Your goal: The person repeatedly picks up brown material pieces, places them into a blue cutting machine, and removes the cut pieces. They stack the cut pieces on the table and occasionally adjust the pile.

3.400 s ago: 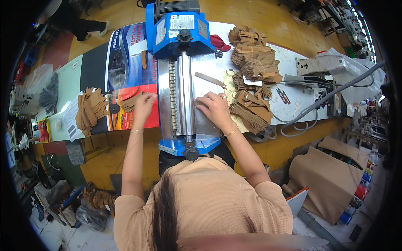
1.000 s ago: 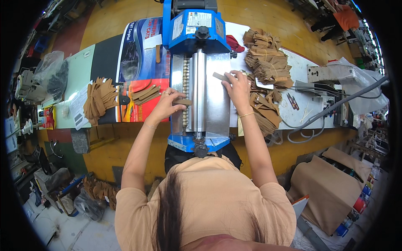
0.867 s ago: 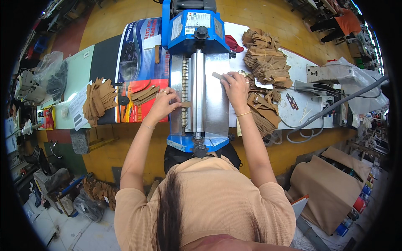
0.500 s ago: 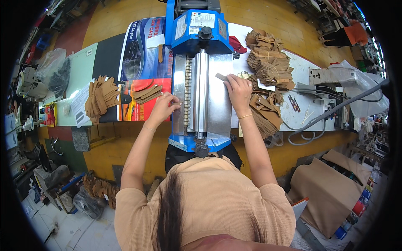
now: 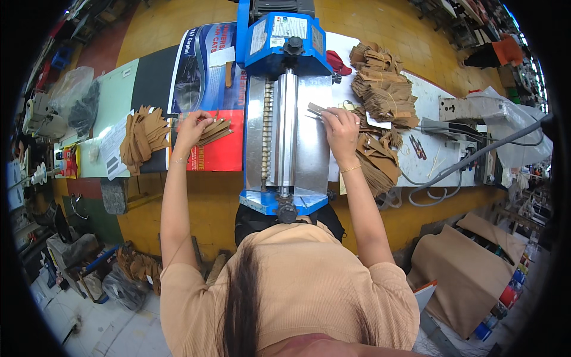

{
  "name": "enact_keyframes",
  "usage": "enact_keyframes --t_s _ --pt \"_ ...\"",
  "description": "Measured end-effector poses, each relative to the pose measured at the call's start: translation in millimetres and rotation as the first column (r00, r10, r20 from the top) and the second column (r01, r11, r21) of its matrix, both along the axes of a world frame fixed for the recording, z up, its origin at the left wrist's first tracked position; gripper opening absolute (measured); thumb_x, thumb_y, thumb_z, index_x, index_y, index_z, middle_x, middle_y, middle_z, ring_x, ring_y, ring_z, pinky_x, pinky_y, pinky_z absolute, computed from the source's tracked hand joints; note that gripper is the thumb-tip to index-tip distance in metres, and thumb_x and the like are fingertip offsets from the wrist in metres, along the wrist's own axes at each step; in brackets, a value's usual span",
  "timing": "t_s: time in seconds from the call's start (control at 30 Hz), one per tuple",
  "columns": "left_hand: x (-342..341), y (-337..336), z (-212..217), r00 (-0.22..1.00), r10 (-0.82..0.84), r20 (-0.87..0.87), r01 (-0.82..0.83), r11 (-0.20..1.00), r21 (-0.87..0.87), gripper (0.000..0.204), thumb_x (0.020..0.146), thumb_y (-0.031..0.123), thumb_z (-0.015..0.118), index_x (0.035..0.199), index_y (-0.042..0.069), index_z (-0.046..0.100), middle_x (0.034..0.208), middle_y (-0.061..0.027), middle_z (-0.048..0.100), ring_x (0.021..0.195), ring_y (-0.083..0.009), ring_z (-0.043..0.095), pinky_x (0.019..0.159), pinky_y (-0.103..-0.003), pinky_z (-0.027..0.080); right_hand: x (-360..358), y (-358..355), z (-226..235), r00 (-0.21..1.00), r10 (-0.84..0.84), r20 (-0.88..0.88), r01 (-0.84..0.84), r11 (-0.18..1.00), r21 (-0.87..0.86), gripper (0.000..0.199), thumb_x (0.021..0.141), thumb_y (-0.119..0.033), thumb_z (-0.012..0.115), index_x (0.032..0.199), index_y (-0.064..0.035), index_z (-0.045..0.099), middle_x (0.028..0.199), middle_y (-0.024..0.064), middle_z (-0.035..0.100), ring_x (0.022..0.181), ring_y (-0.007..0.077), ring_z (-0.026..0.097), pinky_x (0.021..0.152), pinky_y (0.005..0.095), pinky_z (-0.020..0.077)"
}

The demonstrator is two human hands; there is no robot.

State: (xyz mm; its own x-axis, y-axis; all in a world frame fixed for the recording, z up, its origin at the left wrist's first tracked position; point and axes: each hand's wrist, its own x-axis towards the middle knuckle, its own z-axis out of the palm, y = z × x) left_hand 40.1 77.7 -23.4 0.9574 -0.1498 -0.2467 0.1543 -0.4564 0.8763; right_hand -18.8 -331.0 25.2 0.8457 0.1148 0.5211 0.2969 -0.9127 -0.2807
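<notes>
A blue machine (image 5: pixel 253 59) with a long shiny metal roller (image 5: pixel 288 131) stands in front of me. On its right side my right hand (image 5: pixel 343 130) pinches a small grey-brown strip (image 5: pixel 314 107), which points toward the roller. My left hand (image 5: pixel 193 131) is at the left end of a small fanned stack of brown strips (image 5: pixel 217 134), left of the machine. Its fingers are curled together; whether a strip is between them is hidden. Farther left, a bigger bundle of brown strips (image 5: pixel 141 137) lies on the table.
Several bundles of brown pieces (image 5: pixel 385 98) are piled right of the machine. Beyond them lie small dark-red snips (image 5: pixel 418 147), near a grey cable (image 5: pixel 476 153). A red cloth (image 5: pixel 336 62) sits beside the machine's far end. One person (image 5: pixel 502 52) is at the far right.
My left hand has moved left, from beside the roller to the small stack of strips. My right hand stays almost in place, the strip tilted slightly differently.
</notes>
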Motion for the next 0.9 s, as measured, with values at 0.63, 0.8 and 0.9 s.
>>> enact_keyframes --t_s 0.63,0.8,0.9 --pt "-39 -54 -35 0.96 0.19 0.205 -0.193 0.981 -0.005 0.022 0.088 0.015 0.064 0.106 0.002 0.067 0.099 -0.01 0.06 0.09 -0.0204 0.059 0.082 -0.032 0.047 -24 31 25 0.663 0.257 -0.704 -0.023 0.946 0.324 0.017 0.083 -0.019 0.065 0.09 -0.0048 0.071 0.086 0.0156 0.068 0.08 0.033 0.065 0.075 0.0383 0.0502" --pt "-65 -110 4 0.974 -0.102 0.201 0.113 0.993 -0.042 0.024 0.089 0.021 0.065 0.103 0.002 0.069 0.098 -0.0098 0.059 0.087 -0.0188 0.057 0.079 -0.03 0.047 -19 29 31 0.668 0.247 -0.702 0.007 0.941 0.338 0.016 0.081 -0.016 0.066 0.089 -0.0037 0.07 0.084 0.0154 0.069 0.079 0.0322 0.066 0.074 0.0396 0.0512" --pt "-71 -126 18 0.984 -0.153 0.088 0.16 0.984 -0.076 0.026 0.09 0.023 0.064 0.103 0.001 0.068 0.097 -0.0093 0.061 0.09 -0.0198 0.057 0.082 -0.03 0.045 -15 16 33 0.674 0.206 -0.709 0.07 0.938 0.339 0.015 0.081 -0.013 0.067 0.091 -0.0031 0.07 0.082 0.0145 0.069 0.075 0.0274 0.066 0.071 0.0354 0.0512"
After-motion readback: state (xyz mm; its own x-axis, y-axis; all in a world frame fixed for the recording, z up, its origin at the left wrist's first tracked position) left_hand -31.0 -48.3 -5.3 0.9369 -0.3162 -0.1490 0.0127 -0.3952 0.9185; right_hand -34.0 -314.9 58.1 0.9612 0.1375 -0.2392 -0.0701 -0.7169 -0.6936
